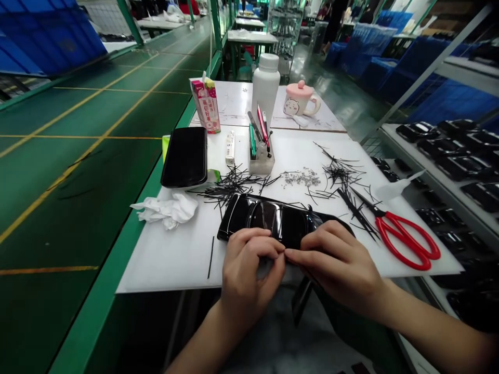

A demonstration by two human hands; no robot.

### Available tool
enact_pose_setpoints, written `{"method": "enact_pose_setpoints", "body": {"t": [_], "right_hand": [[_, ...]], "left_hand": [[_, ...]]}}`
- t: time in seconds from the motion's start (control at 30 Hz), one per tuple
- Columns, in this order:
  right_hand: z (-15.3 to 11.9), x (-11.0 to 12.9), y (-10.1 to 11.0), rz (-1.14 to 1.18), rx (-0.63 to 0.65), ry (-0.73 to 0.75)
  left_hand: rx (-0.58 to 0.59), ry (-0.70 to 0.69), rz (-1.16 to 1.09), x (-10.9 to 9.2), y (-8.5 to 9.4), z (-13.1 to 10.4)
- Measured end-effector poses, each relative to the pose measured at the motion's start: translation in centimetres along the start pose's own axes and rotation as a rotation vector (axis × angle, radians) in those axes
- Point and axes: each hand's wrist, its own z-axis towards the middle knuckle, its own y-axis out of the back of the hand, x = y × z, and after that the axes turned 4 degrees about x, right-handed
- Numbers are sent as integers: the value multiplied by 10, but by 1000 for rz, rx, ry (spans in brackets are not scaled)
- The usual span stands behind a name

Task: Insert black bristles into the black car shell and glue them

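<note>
Currently, in the head view, a glossy black model car lies crosswise near the near edge of the white work surface, under the fingers of both hands. Stage, as judged: the body appears largely assembled, and fine handwork at its near side appears under way. Loose black strips lie in a left pile and a right pile beyond the car, with small grey pieces between them; whether any are already fitted cannot be determined. Left hand: fingers curled, thumb and index tips brought together at the car's near side; a part between them cannot be confirmed. Right hand: fingers partly bent over the car's right end, index tip meeting the left fingertips; its thumb and grip are hidden.
</note>
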Motion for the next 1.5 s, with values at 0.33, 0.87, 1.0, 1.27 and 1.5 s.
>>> {"method": "enact_pose_setpoints", "body": {"t": [0.33,0.87,1.0,1.27,1.5], "right_hand": [[-10,-20,22,29,278,47],[17,-24,45,-92,727,12],[18,-20,41,-200,711,29],[29,-16,39,-261,714,86],[23,-19,47,-118,792,19]], "left_hand": [[63,21,132,0,-1,-1],[73,23,191,-1,-6,-3],[79,14,187,0,-6,-3],[77,17,170,0,-5,-3],[99,17,221,-1,-6,-4]]}}
